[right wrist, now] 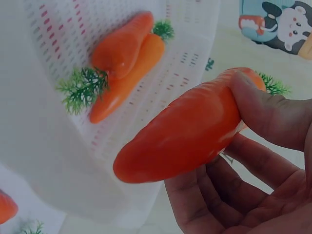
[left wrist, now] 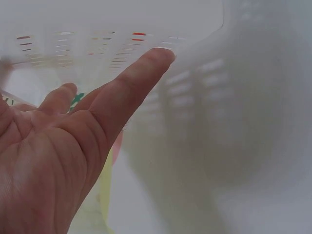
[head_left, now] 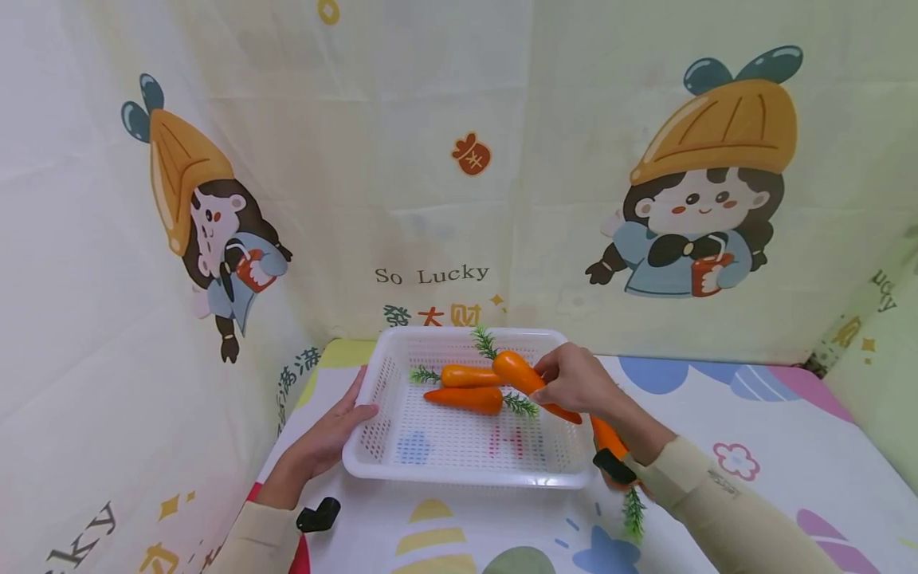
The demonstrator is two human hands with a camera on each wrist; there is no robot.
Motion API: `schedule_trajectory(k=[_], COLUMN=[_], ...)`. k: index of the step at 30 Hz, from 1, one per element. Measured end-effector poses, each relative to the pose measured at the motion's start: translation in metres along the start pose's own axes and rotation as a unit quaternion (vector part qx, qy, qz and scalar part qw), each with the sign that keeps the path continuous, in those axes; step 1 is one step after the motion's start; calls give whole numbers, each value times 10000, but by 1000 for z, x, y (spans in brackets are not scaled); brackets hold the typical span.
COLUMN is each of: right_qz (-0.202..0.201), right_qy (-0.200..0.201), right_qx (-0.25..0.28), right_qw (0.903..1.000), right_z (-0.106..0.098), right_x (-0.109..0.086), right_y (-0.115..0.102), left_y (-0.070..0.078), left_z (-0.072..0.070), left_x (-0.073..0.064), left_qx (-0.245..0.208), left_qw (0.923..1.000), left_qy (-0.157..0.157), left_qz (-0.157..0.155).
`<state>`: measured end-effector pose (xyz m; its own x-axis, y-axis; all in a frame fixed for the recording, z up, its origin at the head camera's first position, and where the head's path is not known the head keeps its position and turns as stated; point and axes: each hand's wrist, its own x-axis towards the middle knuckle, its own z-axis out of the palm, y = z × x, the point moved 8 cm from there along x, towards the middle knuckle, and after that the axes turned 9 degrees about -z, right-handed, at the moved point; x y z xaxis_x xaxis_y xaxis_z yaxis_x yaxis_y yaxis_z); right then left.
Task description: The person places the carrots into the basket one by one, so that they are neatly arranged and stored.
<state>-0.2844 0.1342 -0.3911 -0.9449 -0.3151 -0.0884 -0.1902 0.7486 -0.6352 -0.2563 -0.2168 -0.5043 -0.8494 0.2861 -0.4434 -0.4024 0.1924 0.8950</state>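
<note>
In the head view, the white basket (head_left: pixel 473 478) stood on the desk (head_left: pixel 681 414), near its far edge and toward the far left corner. My hands were apart. My left hand (head_left: pixel 330 434) gripped the basket's left rim, thumb over the edge and fingers outside. My right hand (head_left: pixel 577 379) pinched a carrot (head_left: pixel 518 371) above the basket's right side; its green leaves (head_left: pixel 484 343) pointed to the basket's far edge and its tip reached over the right rim. In the far half of the basket lay 2 more carrots (head_left: pixel 466 400), their leaves at opposite ends. Outside the basket's right edge, another carrot (head_left: pixel 606 434) rested on the desk, partly hidden by my right wrist. The cloth backdrop (head_left: pixel 545 183) beyond the far edge showed 2 cartoon figures in orange hats.

In the left wrist view, a digit of my left hand stretched straight toward the basket's slotted side, with specks of orange showing through; I couldn't tell the thumb's grip from there.

In the right wrist view, my thumb and fingers were clamped on the carrot, its tapered body sticking out past them. Below it, the 2 carrots touched along their lengths inside the basket.
</note>
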Motion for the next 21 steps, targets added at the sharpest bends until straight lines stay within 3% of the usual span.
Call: schedule_trajectory(k=[21], right_qz=[-957], right_qy=[-193], right_qx=[291], right_qw=[9948], right_z=[26], right_x=[20], right_y=[-20], left_y=[-1], left_z=[-2], left_x=[2], left_qx=[71], left_qw=[9999], left_qy=[-73], left_qz=[21])
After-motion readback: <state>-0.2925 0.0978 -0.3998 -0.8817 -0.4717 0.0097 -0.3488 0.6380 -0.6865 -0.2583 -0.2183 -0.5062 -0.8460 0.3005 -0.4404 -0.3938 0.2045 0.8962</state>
